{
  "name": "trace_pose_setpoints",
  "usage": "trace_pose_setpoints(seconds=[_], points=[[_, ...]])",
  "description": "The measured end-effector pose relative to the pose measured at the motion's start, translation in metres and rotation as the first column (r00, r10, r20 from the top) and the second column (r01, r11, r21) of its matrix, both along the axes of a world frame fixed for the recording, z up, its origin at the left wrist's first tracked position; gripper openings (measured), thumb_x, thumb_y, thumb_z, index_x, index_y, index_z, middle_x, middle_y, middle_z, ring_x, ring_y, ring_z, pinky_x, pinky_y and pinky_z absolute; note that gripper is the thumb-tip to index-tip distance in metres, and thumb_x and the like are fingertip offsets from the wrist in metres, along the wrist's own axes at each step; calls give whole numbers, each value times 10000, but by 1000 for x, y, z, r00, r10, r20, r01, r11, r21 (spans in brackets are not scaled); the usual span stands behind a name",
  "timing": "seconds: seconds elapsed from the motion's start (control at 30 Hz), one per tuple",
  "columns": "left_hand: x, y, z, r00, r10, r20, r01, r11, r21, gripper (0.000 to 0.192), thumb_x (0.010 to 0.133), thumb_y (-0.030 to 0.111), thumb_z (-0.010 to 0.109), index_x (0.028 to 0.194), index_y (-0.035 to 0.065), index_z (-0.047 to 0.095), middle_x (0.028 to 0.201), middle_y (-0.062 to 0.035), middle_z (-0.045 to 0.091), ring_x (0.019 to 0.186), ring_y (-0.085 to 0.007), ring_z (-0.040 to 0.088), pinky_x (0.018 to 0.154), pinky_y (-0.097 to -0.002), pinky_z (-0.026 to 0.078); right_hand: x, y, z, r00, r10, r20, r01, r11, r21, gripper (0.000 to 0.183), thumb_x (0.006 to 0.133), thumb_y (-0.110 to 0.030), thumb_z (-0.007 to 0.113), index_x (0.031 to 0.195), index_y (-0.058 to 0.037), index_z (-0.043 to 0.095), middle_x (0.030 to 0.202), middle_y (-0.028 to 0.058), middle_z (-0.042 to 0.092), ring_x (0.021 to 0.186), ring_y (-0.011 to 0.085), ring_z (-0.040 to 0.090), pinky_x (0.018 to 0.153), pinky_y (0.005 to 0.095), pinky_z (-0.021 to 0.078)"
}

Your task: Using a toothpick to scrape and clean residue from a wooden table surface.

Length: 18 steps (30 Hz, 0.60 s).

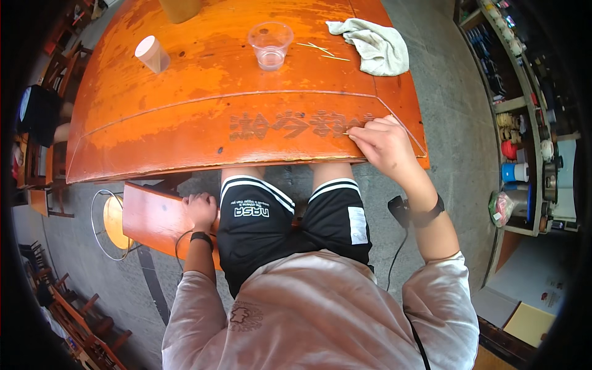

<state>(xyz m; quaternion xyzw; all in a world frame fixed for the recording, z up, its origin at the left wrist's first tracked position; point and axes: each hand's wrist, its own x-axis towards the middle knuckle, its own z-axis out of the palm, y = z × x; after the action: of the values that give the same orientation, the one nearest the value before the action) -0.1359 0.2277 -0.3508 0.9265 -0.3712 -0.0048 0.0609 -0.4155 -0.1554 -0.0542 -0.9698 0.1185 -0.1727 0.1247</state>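
My right hand [381,141] pinches a thin pale toothpick [346,134]. Its tip meets carved characters [289,125] that run along the near edge of the orange wooden table [185,138]; the hand covers the rightmost part of the carving. My left hand [200,208] is down beside my thigh, on the wooden bench [152,208], fingers curled over its surface. Whether it grips anything is not visible. Loose toothpicks [319,48] lie farther back on the table, between a clear plastic cup [270,48] and a crumpled whitish cloth [377,48].
A lidded toothpick holder [152,54] stands at the table's left, with a brownish container [180,9] at the far edge. Shelves [522,101] holding dishes and pots line the right. A round yellow stool [118,222] is beside the bench. A cable [397,259] hangs by my right arm.
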Motion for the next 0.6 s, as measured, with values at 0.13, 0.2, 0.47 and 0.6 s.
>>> trace_pose_setpoints(seconds=[0.13, 0.2, 0.47, 0.6], points=[[0, 0, 0, 1000, -13, 16, 13, 1000, -11, 242, 849, 250, 544, 721, 117, 700, 847, -79, 731, 905, -277, 622, 960, -449, 357, 0, 2, 0, 999, -17, 29, 17, 1000, 16, 99, 838, -106, 715, 921, -67, 752, 764, 66, 687, 745, 245, 658, 717, 354, 455], [0, -1, 1, 1000, -13, 25, 13, 1000, -8, 242, 849, 249, 546, 717, 116, 699, 845, -81, 731, 905, -278, 623, 958, -449, 359, -1, 2, -4, 999, -30, 43, 28, 998, 49, 95, 847, -109, 713, 922, -68, 753, 778, 67, 698, 752, 242, 664, 729, 354, 453], [0, -2, 3, 1000, -9, 14, 9, 1000, 2, 240, 849, 249, 552, 723, 113, 704, 846, -83, 732, 906, -282, 623, 962, -450, 361, -1, 3, -4, 998, -65, 27, 62, 994, 89, 93, 860, -120, 712, 929, -78, 757, 855, 72, 740, 783, 236, 683, 786, 352, 443], [0, -2, 3, 1000, -11, 10, 11, 1000, 4, 241, 850, 250, 552, 727, 113, 707, 848, -84, 733, 907, -282, 624, 962, -449, 361, -1, 2, -5, 996, -73, 41, 68, 991, 116, 93, 863, -117, 707, 930, -77, 758, 856, 73, 739, 778, 238, 680, 797, 348, 440]])
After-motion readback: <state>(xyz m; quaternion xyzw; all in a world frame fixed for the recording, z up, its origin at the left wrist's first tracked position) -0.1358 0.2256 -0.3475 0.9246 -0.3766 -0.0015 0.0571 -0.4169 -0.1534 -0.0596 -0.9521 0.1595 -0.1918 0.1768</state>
